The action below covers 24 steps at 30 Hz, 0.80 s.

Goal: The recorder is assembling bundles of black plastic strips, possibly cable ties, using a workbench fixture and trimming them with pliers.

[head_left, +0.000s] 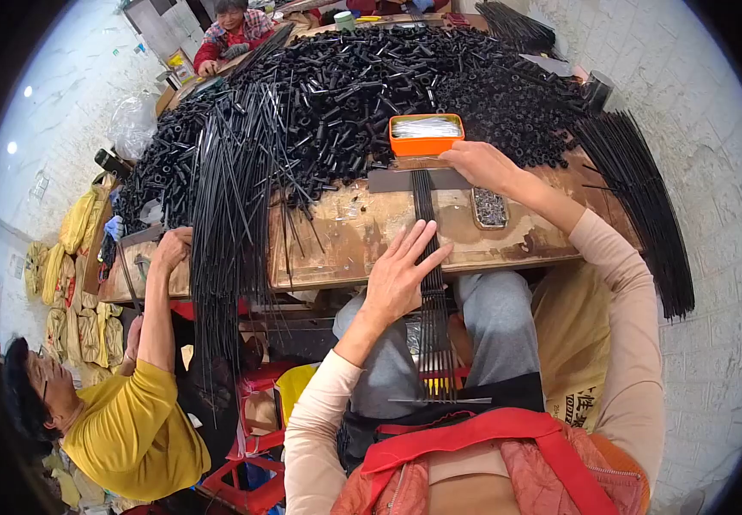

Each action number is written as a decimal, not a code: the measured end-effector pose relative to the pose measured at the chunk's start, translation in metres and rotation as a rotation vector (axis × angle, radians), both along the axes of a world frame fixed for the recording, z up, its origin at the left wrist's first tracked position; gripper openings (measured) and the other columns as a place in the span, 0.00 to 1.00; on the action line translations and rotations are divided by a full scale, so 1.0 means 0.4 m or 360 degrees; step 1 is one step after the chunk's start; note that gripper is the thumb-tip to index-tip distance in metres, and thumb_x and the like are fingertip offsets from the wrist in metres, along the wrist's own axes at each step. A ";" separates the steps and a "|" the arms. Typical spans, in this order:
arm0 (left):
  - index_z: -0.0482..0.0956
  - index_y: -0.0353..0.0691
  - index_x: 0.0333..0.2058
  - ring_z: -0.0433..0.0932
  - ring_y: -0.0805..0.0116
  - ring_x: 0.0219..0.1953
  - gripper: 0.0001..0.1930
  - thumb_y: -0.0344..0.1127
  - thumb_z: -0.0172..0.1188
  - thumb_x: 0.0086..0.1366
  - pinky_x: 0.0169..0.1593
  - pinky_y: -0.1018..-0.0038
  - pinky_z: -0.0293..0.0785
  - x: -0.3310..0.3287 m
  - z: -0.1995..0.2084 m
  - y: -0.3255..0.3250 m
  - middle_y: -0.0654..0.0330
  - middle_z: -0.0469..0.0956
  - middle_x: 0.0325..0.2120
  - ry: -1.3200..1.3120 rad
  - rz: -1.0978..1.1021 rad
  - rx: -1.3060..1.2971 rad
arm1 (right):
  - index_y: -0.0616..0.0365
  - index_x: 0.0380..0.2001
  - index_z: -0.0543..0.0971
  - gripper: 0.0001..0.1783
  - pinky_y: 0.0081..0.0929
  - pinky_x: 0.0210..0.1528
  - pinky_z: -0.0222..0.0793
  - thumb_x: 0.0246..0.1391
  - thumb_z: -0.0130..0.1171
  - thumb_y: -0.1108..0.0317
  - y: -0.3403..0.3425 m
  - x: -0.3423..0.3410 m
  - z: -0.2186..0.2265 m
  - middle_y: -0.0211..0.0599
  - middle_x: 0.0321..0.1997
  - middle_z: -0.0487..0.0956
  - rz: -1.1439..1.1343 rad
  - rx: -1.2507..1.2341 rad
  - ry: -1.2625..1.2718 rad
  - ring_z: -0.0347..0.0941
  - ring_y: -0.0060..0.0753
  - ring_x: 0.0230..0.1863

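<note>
My left hand (401,270) lies flat with its fingers stretched over a row of thin black rods (423,202). The rods lie side by side, running from the table down over my lap, and their far ends rest on a dark flat strip (390,181). My right hand (484,165) is at the near right corner of an orange box (422,146) that holds thin whitish sticks (427,128). Its fingers are pinched together; what is between them is too small to make out. Just below that hand sits a small clear tray (489,209) of tiny metallic pieces.
A big heap of black tubular parts (345,77) covers the far table. Long black rods hang over the edge at left (225,206) and right (637,189). A person in yellow (131,429) works at my left; another person (234,34) sits at the far end.
</note>
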<state>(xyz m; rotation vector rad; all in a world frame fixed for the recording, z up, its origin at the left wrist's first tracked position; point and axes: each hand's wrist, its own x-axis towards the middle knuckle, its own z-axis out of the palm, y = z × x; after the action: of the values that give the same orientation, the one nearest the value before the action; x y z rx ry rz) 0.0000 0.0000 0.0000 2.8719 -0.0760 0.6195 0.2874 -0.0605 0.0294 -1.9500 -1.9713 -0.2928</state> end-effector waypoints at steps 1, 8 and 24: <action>0.71 0.52 0.58 0.57 0.55 0.67 0.37 0.23 0.58 0.44 0.68 0.59 0.54 -0.003 0.001 -0.001 0.53 0.59 0.65 -0.0018 0.0001 -0.0043 | 0.57 0.45 0.79 0.16 0.38 0.41 0.73 0.51 0.55 0.73 -0.001 -0.003 -0.004 0.44 0.33 0.76 0.0059 0.0015 0.0004 0.76 0.48 0.38; 0.71 0.53 0.58 0.59 0.55 0.67 0.37 0.23 0.56 0.45 0.67 0.59 0.57 0.018 0.000 0.007 0.53 0.61 0.64 -0.0043 -0.0023 -0.0050 | 0.58 0.43 0.80 0.15 0.39 0.37 0.72 0.50 0.54 0.76 0.010 0.015 0.002 0.43 0.29 0.75 0.0175 0.0075 0.0037 0.75 0.47 0.33; 0.71 0.53 0.58 0.60 0.55 0.66 0.40 0.21 0.56 0.41 0.67 0.59 0.57 0.014 0.002 0.007 0.53 0.61 0.64 -0.0055 -0.0027 -0.0100 | 0.58 0.41 0.80 0.15 0.42 0.38 0.73 0.48 0.54 0.76 0.027 -0.009 0.017 0.42 0.31 0.75 0.0205 0.0024 -0.0039 0.76 0.48 0.34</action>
<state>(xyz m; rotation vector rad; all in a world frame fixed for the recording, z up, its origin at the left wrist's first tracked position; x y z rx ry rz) 0.0054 0.0027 0.0010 2.7976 -0.0845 0.6562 0.2839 -0.0497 0.0363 -1.8086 -2.0933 -0.2980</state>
